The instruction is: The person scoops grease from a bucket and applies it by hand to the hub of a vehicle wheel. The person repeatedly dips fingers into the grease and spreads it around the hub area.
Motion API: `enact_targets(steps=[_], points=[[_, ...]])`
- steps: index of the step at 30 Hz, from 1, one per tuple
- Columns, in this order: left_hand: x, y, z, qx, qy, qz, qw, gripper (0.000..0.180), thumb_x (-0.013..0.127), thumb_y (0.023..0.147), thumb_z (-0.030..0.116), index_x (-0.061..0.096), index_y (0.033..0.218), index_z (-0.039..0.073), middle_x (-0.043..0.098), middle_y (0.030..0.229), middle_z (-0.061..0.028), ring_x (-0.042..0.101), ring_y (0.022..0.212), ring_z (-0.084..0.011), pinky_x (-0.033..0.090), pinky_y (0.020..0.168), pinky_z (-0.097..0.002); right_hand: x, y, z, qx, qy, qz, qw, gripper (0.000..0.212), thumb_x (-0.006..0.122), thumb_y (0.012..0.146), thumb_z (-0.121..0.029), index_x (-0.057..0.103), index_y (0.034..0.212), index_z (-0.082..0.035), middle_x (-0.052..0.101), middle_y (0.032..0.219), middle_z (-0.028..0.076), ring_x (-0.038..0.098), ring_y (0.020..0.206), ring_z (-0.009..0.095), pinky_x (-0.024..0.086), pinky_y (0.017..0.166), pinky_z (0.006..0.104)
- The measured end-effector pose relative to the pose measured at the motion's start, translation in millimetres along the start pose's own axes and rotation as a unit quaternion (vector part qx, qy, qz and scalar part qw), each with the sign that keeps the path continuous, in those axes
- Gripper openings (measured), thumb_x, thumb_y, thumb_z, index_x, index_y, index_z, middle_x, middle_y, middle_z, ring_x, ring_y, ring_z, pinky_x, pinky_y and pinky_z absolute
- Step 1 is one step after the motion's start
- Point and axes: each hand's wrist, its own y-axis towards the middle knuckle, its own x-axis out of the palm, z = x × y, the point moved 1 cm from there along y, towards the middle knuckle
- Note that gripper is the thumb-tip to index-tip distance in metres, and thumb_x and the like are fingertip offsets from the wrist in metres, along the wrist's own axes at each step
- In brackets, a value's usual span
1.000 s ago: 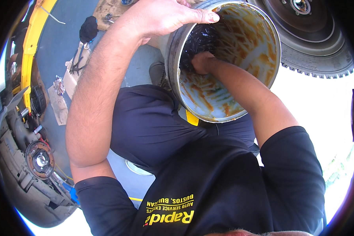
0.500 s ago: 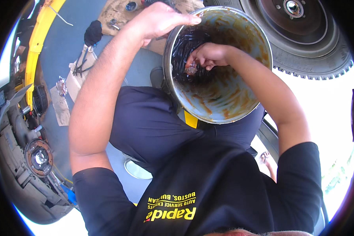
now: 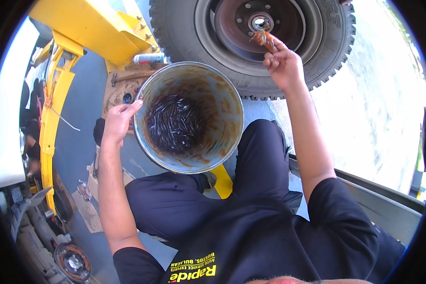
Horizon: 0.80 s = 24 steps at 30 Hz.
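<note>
Brown grease (image 3: 261,38) held by your right hand (image 3: 284,64), fingers bunched, near wheel (image 3: 213,59); your left hand (image 3: 119,120) grasps bucket (image 3: 225,106) at left rim.

Yellow printing (image 3: 192,273) stands on the left chest of the black shirt (image 3: 265,236), upside down in this view: one large line nearest the collar, smaller capitals toward the hem. Raised characters (image 3: 334,14) run along the sidewall of the tyre (image 3: 177,35), clearest near its right edge. Print on the spray can (image 3: 149,58) is too small to read.
</note>
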Motion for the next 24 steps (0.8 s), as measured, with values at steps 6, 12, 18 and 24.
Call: enact_targets(steps=[6, 12, 18, 24], points=[[-7.4, -7.5, -2.6, 0.001, -0.046, 0.004, 0.999, 0.039, 0.08, 0.095, 0.039, 0.075, 0.1, 0.0, 0.073, 0.083, -0.0046, 0.066, 0.064, -0.0102, 0.054, 0.061, -0.0253, -19.3, 66.7, 18.4, -0.072, -0.143, 0.1, 0.982, 0.068, 0.048, 0.082, 0.009, 0.051, 0.15, 0.001, 0.061, 0.13, 0.013, 0.058, 0.065, 0.016, 0.062, 0.08, 0.041], [-6.4, -10.5, -1.2, 0.003, -0.047, 0.004, 0.999, 0.042, 0.081, 0.094, 0.039, 0.076, 0.105, -0.001, 0.073, 0.085, -0.0033, 0.065, 0.064, -0.0085, 0.053, 0.061, -0.0241, -29.4, 111.5, 33.6, -0.115, -0.437, 0.115, 0.885, 0.073, 0.055, 0.086, -0.003, 0.045, 0.158, -0.001, 0.064, 0.14, 0.019, 0.071, 0.091, 0.028, 0.06, 0.092, 0.0414], [-9.5, -5.3, -5.8, 0.014, -0.023, -0.001, 1.0, 0.039, 0.078, 0.096, 0.037, 0.075, 0.106, -0.001, 0.072, 0.086, -0.0033, 0.064, 0.065, -0.0085, 0.054, 0.061, -0.0239, -17.3, 116.3, 29.2, -0.162, -0.79, 0.118, 0.579, 0.068, 0.056, 0.092, -0.018, 0.046, 0.158, -0.006, 0.053, 0.157, 0.021, 0.059, 0.137, 0.038, 0.048, 0.114, 0.0455], [-9.4, -8.5, -0.4, 0.018, 0.02, 0.003, 1.0, 0.041, 0.078, 0.094, 0.041, 0.076, 0.105, 0.001, 0.071, 0.085, -0.0022, 0.062, 0.067, -0.0087, 0.052, 0.062, -0.0252, 7.6, 143.1, 12.4, -0.03, -0.937, 0.025, 0.348, 0.056, 0.05, 0.098, -0.021, 0.053, 0.151, -0.005, 0.059, 0.152, 0.019, 0.065, 0.132, 0.035, 0.054, 0.108, 0.0471]])
